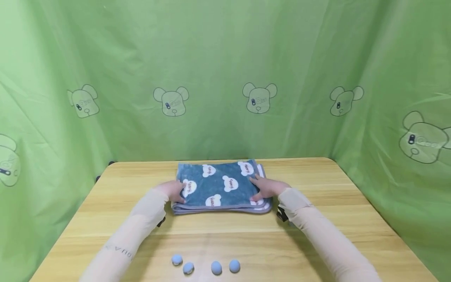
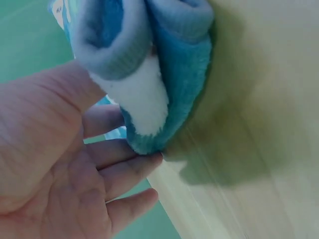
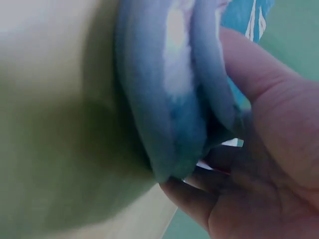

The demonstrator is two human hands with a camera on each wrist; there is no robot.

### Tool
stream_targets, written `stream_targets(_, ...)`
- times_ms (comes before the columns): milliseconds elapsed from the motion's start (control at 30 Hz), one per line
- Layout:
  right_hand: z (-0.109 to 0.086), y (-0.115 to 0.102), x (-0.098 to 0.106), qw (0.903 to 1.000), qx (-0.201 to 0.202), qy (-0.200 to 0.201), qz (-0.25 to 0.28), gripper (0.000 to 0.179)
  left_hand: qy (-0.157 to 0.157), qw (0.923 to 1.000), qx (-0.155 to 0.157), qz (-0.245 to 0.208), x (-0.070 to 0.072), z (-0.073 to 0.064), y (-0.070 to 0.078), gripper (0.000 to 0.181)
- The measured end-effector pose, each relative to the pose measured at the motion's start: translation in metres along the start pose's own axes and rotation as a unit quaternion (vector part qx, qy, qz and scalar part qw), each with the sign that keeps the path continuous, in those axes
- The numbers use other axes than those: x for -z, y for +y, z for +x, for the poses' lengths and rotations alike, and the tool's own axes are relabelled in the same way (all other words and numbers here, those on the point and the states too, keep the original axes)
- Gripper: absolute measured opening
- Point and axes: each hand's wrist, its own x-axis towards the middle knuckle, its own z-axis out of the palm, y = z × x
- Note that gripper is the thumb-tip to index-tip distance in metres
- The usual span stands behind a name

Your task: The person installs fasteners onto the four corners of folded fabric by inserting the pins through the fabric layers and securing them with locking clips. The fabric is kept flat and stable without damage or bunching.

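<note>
A folded teal fleece blanket (image 1: pixel 208 182) with white bear heads and grey-lilac trim lies toward the far edge of the table. My left hand (image 1: pixel 174 190) holds its left side, thumb toward the top and fingers spread at the folded edge. In the left wrist view the fingertips (image 2: pixel 152 159) reach beneath the layered folds. On the opposite side my right hand (image 1: pixel 266 188) grips the blanket, its thumb (image 3: pixel 249 59) over the upper layer and its fingers bent in under the lower edge. Parts of both hands' fingers are hidden by the fabric.
Several small light-blue balls or knobs, such as the rightmost ball (image 1: pixel 234 266), sit in a row at the table's near edge. The wooden table (image 1: pixel 317 196) is surrounded by a green curtain (image 1: pixel 218 47) with bear outlines, close behind the blanket.
</note>
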Motion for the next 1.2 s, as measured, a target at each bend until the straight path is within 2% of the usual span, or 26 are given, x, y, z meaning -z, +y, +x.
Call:
stream_targets(67, -0.005, -0.001, -0.004, 1.0, 0.003, 0.002, 0.003, 0.091, 0.001, 1.0, 0.0, -0.002, -0.002, -0.007, 0.003, 0.044)
stream_targets(300, -0.021, -0.002, -0.017, 0.9998, 0.011, 0.017, -0.002, 0.093, 0.002, 0.9998, -0.005, -0.02, -0.011, -0.026, 0.009, 0.071)
stream_targets(667, -0.047, -0.014, -0.029, 0.9995, 0.02, 0.025, -0.005, 0.092, 0.004, 1.0, -0.003, -0.008, -0.023, -0.058, 0.015, 0.073)
stream_targets(933, -0.058, -0.016, -0.036, 0.9989, 0.019, 0.04, -0.015, 0.093, 0.016, 0.9997, -0.009, -0.016, -0.026, -0.067, 0.015, 0.075)
stream_targets(1067, -0.058, -0.013, -0.032, 0.9981, 0.03, 0.051, -0.019, 0.091, 0.03, 0.9994, -0.011, -0.014, -0.02, -0.069, 0.018, 0.074)
stream_targets(1200, -0.064, -0.009, -0.022, 0.9957, 0.053, 0.071, -0.026, 0.083, 0.05, 0.9978, -0.041, 0.008, -0.002, -0.067, 0.031, 0.069)
